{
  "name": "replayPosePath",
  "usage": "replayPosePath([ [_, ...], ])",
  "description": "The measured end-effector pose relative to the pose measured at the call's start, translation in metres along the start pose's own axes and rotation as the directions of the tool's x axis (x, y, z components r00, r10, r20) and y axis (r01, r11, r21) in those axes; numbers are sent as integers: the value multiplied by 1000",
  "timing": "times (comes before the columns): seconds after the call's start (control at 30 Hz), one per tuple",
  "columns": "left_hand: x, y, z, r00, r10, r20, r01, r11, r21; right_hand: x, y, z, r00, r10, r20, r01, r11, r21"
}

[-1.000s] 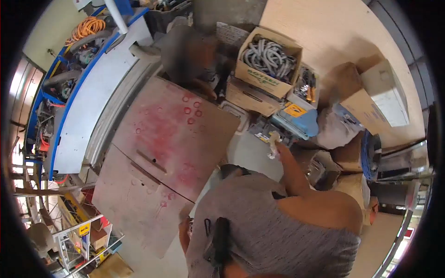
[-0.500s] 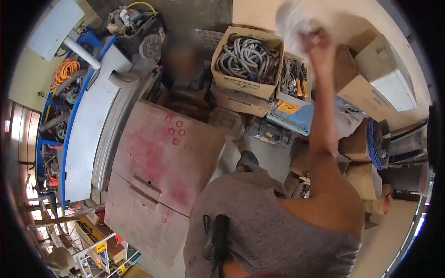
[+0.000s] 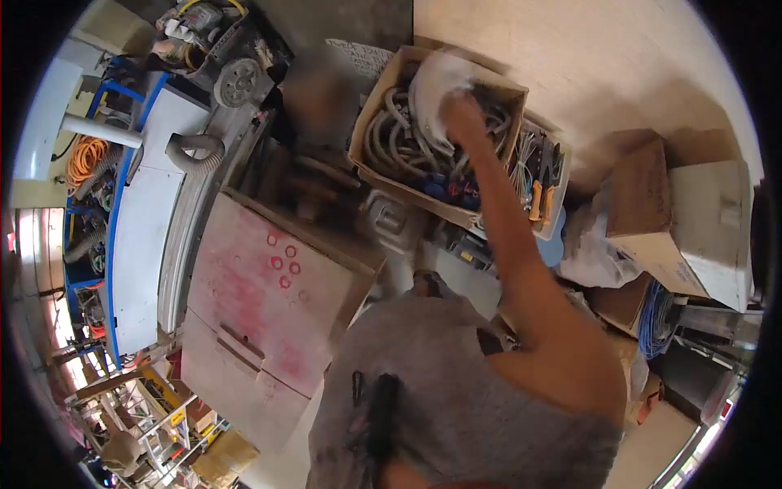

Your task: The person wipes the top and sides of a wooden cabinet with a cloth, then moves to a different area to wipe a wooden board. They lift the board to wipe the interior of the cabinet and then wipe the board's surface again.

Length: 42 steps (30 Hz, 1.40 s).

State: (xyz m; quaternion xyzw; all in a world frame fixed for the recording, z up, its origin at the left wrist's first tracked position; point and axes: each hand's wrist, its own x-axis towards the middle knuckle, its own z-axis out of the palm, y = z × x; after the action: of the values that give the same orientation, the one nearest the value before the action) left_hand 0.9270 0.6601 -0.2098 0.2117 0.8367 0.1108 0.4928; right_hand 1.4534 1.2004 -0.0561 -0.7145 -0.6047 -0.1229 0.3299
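My right arm stretches forward, and my right hand is over an open cardboard box. Its fingers are closed on a whitish, partly see-through sheet-like thing, too smeared by motion to name. Coiled grey hoses fill the box below it, with some blue and red pieces near the front side. Part of the hoses is hidden behind the hand and the whitish thing. My left hand is not in view.
Right of the box, a bin of tools has orange handles. Another person is beyond the red-stained cabinet. Cardboard boxes and a blue cable coil stand right. A blue-edged white panel lies left.
My right hand has come down and left from near the wall to over the hose box, carrying the whitish thing. The camera view has shifted slightly.
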Motion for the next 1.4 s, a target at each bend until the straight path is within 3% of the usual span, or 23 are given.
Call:
replayPosePath([
  [0.03,3,4,2,1000,11,-2,-11,1000,9,-20,12,34,866,-99,491,165,982,-94],
  [0.07,4,8,6,1000,14,-6,-14,1000,3,-12,15,43,789,-145,597,197,980,-23],
  [0.1,4,6,8,1000,14,-7,-14,1000,3,7,14,35,802,-153,577,176,984,17],
  [0.13,1,0,4,1000,6,-12,-6,1000,24,-3,14,19,833,17,553,18,998,-57],
  [0.23,1,3,11,1000,-10,-12,10,1000,23,52,28,4,888,-39,458,16,998,54],
  [0.4,12,2,22,1000,-9,-17,9,1000,5,50,57,28,785,-208,583,169,978,122],
  [0.47,13,1,27,1000,-13,-18,13,1000,-1,32,60,37,721,-115,683,47,992,116],
  [0.6,7,-6,34,999,-22,-26,22,1000,-7,1,45,19,714,-94,694,91,995,40],
  [0.67,4,-11,38,999,-29,-25,29,1000,-6,-6,56,35,789,-98,607,131,991,-11],
  [0.77,-3,-22,39,998,-52,-35,51,999,-12,21,61,32,704,-162,691,189,981,38],
  [0.83,-9,-28,39,997,-69,-42,69,997,-21,51,84,52,717,-205,666,392,909,-141],
  [0.9,-11,-35,42,996,-78,-41,77,997,-24,87,42,-10,936,-47,350,75,995,-68],
  [0.93,-12,-37,42,996,-81,-41,80,997,-23,100,52,-12,986,-164,30,163,985,53],
  [1.0,-11,-43,45,996,-80,-36,79,997,-18,115,44,-23,988,-150,-45,149,989,-24],
  [1.07,-7,-49,48,998,-58,-32,58,998,3,115,15,-27,853,16,-522,46,993,105],
  [1.1,-5,-52,49,998,-49,-33,49,999,7,97,32,14,909,-11,-417,82,985,151],
  [1.13,-5,-54,50,999,-31,-28,31,999,21,61,68,116,956,-187,-226,155,976,-156],
  [1.17,-3,-57,48,1000,-3,-28,4,999,40,37,28,105,818,-368,442,443,894,-76],
  [1.2,1,-58,48,999,19,-27,-18,998,58,13,-13,93,273,-365,890,416,879,232],
  [1.23,6,-59,49,999,46,-24,-44,995,94,-15,-25,81,429,-702,569,419,713,563],
  [1.27,9,-59,48,996,91,-9,-88,982,168,-6,-38,55,415,-712,567,428,702,569],
  [1.33,16,-59,44,970,235,65,-240,878,415,27,-70,-12,385,-349,854,-109,902,418],
  [1.4,26,-66,45,911,387,141,-391,708,588,69,-37,-5,497,-167,852,-272,902,335],
])
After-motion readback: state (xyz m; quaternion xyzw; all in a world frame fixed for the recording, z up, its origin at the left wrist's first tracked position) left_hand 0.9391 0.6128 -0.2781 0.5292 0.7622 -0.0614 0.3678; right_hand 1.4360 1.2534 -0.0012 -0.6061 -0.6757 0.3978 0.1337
